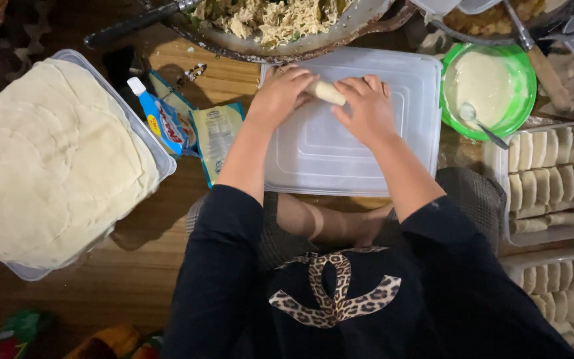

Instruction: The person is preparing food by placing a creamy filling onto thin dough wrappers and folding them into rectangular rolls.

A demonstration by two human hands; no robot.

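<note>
- The person's left hand (282, 95) and right hand (367, 110) press together on a small pale roll (327, 92) of wrapper, near the far edge of a clear plastic lid (340, 159) lying flat as a work surface.
- The roll's long axis runs from upper left to lower right, roughly crosswise to the person; only its middle shows, both ends covered by fingers.
- Each grip is closed around the roll: the left hand's fingers curl over its left end, the right hand's fingers fold down on its right end.
- The near half of the lid, between the forearms, is bare.
- Just past the lid's far edge sits a metal pan (280, 41) of shredded filling.
- Just right of the lid is a green bowl (483, 90) of white paste with a spoon (481, 124) in it; below it, trays (556, 183) hold finished rolls in rows.
- To the left, on the wooden floor (134, 266), lie a tube (161, 119) and packets (217, 136), then a large container (54, 163) stacked with round wrappers.
</note>
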